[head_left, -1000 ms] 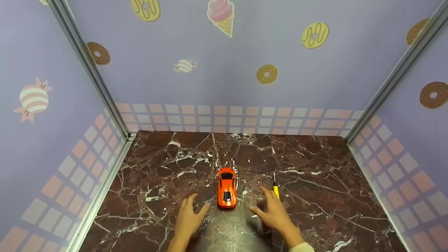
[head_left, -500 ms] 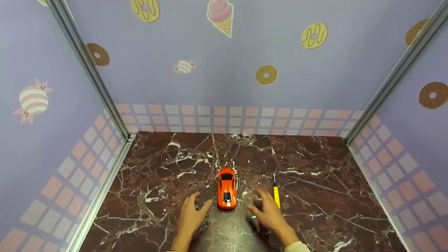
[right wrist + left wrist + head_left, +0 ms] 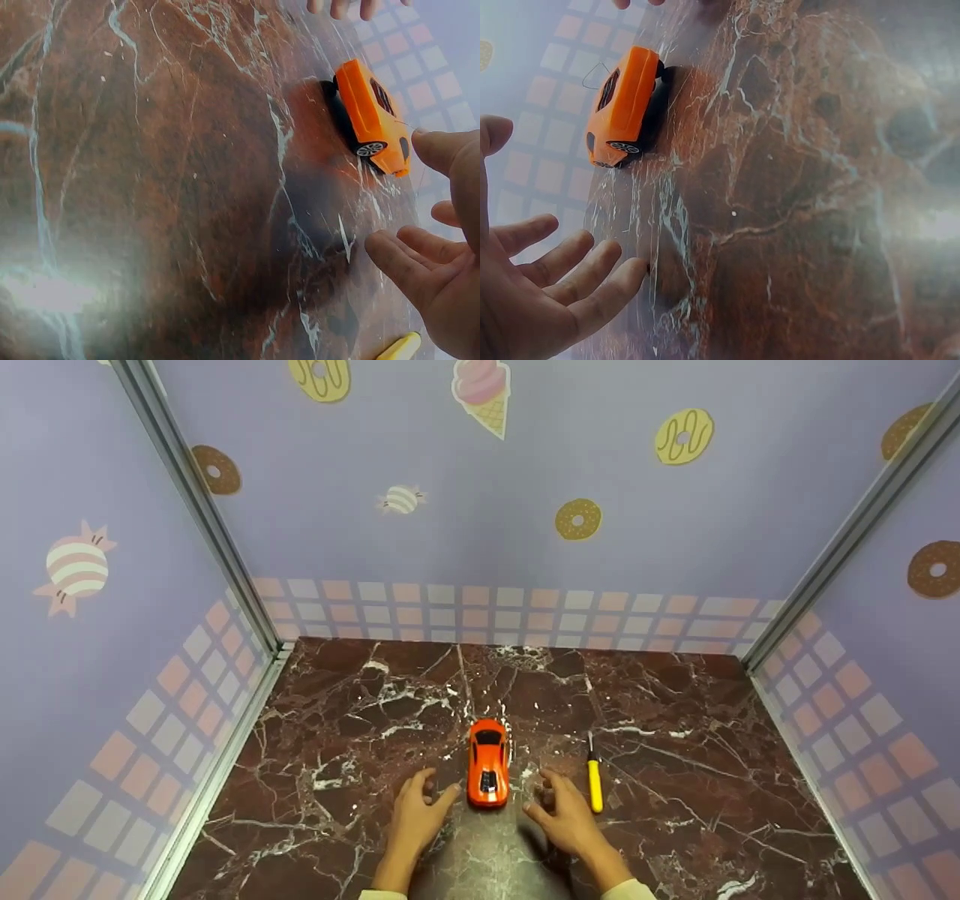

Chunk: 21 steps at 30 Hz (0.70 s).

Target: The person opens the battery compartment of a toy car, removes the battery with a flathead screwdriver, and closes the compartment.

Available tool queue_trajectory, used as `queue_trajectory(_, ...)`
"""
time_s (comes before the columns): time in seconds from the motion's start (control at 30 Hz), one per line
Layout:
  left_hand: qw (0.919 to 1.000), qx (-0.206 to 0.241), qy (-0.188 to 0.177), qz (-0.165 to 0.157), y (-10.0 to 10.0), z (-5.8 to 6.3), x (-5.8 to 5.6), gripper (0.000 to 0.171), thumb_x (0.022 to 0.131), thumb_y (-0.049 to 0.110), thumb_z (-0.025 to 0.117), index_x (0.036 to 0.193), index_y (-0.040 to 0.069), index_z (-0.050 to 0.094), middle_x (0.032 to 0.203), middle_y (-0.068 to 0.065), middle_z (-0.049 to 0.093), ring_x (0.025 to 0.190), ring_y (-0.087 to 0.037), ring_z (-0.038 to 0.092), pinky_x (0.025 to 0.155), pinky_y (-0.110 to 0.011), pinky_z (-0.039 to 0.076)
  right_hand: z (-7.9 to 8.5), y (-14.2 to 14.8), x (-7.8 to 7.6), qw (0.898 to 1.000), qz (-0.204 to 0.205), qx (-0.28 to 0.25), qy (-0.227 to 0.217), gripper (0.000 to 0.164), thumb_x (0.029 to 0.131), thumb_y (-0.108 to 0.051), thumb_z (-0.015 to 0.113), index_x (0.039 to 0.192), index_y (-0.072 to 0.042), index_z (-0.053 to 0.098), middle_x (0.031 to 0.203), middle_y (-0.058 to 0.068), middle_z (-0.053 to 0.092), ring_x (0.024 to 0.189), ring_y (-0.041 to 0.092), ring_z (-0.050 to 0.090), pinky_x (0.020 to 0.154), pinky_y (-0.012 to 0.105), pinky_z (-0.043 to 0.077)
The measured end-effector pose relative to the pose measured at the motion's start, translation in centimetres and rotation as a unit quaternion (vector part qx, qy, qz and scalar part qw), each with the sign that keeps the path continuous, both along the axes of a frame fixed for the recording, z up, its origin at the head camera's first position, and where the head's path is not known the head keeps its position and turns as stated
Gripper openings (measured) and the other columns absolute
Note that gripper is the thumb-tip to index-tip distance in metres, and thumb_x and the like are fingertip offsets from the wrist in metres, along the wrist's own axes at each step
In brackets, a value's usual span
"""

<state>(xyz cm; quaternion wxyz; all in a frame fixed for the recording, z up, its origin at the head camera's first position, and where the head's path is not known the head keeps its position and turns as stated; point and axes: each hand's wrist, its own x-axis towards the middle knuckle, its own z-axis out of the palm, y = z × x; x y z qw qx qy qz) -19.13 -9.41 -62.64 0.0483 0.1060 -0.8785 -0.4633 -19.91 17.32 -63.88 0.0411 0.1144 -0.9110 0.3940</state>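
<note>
An orange toy car (image 3: pixel 488 763) with black windows stands on the dark marbled surface, between both hands. To its left is the left hand (image 3: pixel 417 814), fingers relaxed and slightly bent, apart from the car and holding nothing. On the other side the right hand (image 3: pixel 564 814) has its fingers loosely bent, also apart from the car. A screwdriver (image 3: pixel 595 784) with a yellow handle and thin metal shaft lies just right of the right hand, untouched. In the left wrist view the car (image 3: pixel 622 105) shows its side and wheels beyond the spread fingers (image 3: pixel 592 289).
Purple panels with sweets and a pink-white tile print enclose the marbled tabletop (image 3: pixel 697 780) at the back and both sides. Metal frame posts (image 3: pixel 202 510) stand at the corners. A light reflection lies on the tabletop in front of the car.
Both hands have shifted slightly inward, closer to the car. The right hand has moved off the screwdriver's handle in view, so the whole handle shows. Car and screwdriver stay in place.
</note>
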Motion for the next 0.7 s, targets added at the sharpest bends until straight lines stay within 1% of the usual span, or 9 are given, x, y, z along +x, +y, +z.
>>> queue_trajectory(0.13,0.9999,-0.001,0.008,-0.007,0.2,-0.1,-0.2,0.06,0.08,0.045,0.074,0.127,0.01,0.059,0.108,-0.009,0.061,0.091,-0.025,0.062,0.078,-0.041,0.051,-0.3,-0.3,0.0,1.0,0.005,0.0,-0.013,0.064,0.086,-0.035,0.071,0.136,-0.003,0.048,0.118,0.018,0.06,0.104,0.032,0.061,0.091,0.051,0.046)
queue_trajectory(0.3,0.9998,-0.002,0.017,-0.008,0.4,-0.3,-0.5,0.055,0.079,0.036,0.076,0.124,0.009,0.061,0.103,-0.009,0.061,0.089,-0.024,0.063,0.077,-0.04,0.051,-0.6,-0.7,-0.1,1.0,0.012,-0.01,-0.026,0.064,0.086,-0.033,0.072,0.136,-0.003,0.047,0.119,0.016,0.061,0.101,0.029,0.063,0.089,0.049,0.049)
queue_trajectory(0.53,0.9997,0.005,0.018,-0.016,0.7,-0.2,-1.0,0.056,0.079,0.036,0.076,0.125,0.008,0.061,0.106,-0.012,0.062,0.09,-0.026,0.063,0.075,-0.04,0.051,-0.5,-1.0,-0.3,0.999,0.008,-0.019,-0.03,0.064,0.085,-0.032,0.072,0.136,-0.001,0.047,0.116,0.015,0.063,0.101,0.03,0.062,0.091,0.051,0.047)
queue_trajectory(0.7,0.9995,0.008,0.014,-0.026,1.0,-0.2,-1.2,0.054,0.08,0.034,0.075,0.124,0.007,0.061,0.106,-0.012,0.063,0.09,-0.027,0.064,0.076,-0.041,0.052,-0.5,-1.2,-0.4,0.999,0.003,-0.024,-0.048,0.064,0.086,-0.032,0.072,0.137,-0.002,0.047,0.116,0.013,0.062,0.102,0.029,0.062,0.092,0.05,0.047)
